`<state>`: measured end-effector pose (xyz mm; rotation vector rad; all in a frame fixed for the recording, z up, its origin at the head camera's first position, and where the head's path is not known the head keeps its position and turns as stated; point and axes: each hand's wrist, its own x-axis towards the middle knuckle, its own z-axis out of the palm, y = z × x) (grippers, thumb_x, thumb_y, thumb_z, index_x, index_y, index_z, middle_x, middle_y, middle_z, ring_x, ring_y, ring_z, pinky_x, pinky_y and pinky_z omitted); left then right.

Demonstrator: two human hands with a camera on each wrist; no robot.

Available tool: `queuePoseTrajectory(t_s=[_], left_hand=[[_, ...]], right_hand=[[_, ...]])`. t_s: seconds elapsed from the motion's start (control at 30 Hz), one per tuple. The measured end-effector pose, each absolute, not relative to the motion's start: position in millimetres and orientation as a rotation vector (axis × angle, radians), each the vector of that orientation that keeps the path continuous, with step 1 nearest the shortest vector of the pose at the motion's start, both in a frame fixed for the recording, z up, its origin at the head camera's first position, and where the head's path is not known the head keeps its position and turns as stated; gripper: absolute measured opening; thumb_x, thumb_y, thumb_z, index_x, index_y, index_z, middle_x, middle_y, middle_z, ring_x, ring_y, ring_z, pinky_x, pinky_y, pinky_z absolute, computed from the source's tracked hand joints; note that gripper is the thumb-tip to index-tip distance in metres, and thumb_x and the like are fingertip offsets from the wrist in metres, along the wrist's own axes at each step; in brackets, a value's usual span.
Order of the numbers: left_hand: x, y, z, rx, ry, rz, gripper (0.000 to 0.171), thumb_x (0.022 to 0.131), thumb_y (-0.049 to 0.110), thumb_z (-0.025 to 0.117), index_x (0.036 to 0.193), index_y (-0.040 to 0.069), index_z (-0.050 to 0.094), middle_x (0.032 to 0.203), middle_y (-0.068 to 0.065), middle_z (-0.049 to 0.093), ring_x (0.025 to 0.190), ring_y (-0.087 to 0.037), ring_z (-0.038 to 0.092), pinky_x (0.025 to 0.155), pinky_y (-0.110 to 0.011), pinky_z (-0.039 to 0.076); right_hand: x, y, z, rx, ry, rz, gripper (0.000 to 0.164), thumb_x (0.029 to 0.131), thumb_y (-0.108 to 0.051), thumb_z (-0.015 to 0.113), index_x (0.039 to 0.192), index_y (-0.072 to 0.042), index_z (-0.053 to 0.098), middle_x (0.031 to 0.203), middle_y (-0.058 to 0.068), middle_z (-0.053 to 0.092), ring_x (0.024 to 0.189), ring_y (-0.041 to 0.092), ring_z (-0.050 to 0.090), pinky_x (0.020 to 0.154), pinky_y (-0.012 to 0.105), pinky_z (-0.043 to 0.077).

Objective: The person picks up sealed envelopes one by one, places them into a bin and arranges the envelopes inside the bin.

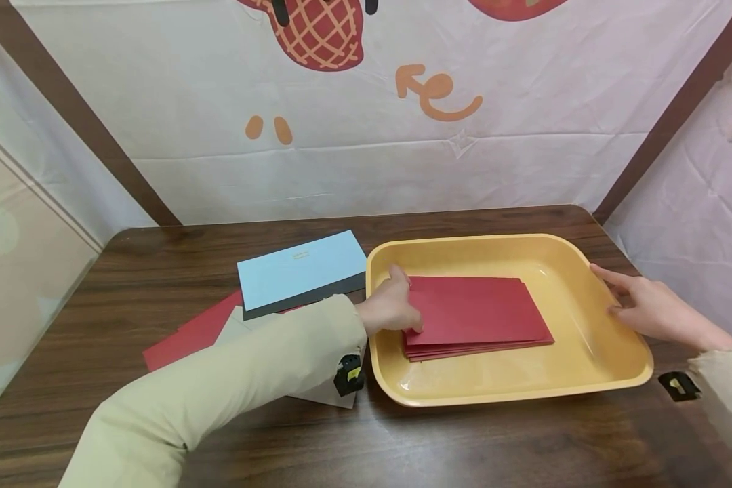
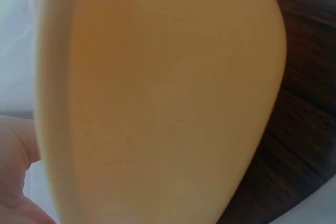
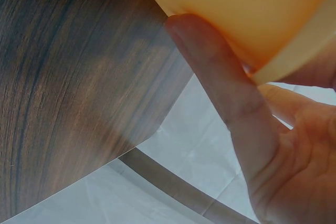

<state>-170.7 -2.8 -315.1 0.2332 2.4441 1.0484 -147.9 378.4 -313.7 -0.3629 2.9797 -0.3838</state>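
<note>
A yellow plastic tray [image 1: 585,352] stands on the right of the table, with a stack of flat, envelope-shaped red papers [image 1: 476,308] in it. My left hand [image 1: 392,303] reaches over the tray's left rim, thumb and fingers spread at the stack's left end. The thumb tip overlaps the top red paper. In the left wrist view the tray's outer wall [image 2: 168,98] covers most of the picture and hides the fingertips. My right hand [image 1: 655,308] grips the tray's right rim, its thumb [image 3: 215,66] against the outer wall and the other fingers over the rim.
Left of the tray lies a light blue card [image 1: 305,268] with small gold print, over a dark edge. Below it are more red paper [image 1: 201,332] and pale grey paper [image 1: 326,392], partly hidden by my left sleeve. A printed cloth [image 1: 341,176] hangs behind the wooden table [image 1: 451,447].
</note>
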Motion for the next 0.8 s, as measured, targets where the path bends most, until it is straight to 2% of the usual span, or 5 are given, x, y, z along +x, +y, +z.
queuePoseTrajectory(t_s=[0.1,0.27,0.47,0.8], left_hand=[[-171,-1,-315,0.225,2.454,0.968,0.087,0.072,0.007,0.077,0.135,-0.001,0.018,0.102,-0.016,0.048,0.086,-0.025,0.054,0.072,-0.034,0.05],[-170,4,-316,0.215,2.503,0.828,0.097,0.073,0.009,0.077,0.142,-0.002,0.01,0.109,-0.02,0.043,0.08,-0.027,0.055,0.072,-0.035,0.052],[-167,10,-317,0.166,2.547,0.729,0.095,0.07,0.009,0.079,0.141,0.001,0.016,0.11,-0.021,0.041,0.072,-0.026,0.057,0.07,-0.036,0.056],[-166,16,-321,0.108,2.507,0.718,0.093,0.069,0.009,0.081,0.138,0.006,0.019,0.111,-0.02,0.04,0.073,-0.027,0.063,0.066,-0.034,0.058]], right_hand=[[-148,379,-314,-0.353,2.975,-0.385,0.069,0.08,-0.003,0.063,0.143,0.008,0.035,0.083,0.009,0.06,0.055,0.012,0.039,0.053,0.026,0.033],[-149,379,-314,-0.342,2.968,-0.392,0.069,0.081,-0.004,0.062,0.143,0.007,0.034,0.087,0.013,0.061,0.054,0.012,0.04,0.053,0.026,0.034],[-149,379,-313,-0.362,2.98,-0.386,0.069,0.081,-0.004,0.063,0.143,0.007,0.035,0.083,0.009,0.059,0.054,0.011,0.039,0.053,0.025,0.033],[-149,380,-314,-0.37,2.988,-0.388,0.068,0.081,-0.004,0.063,0.142,0.007,0.036,0.079,0.006,0.057,0.053,0.01,0.037,0.052,0.025,0.032]])
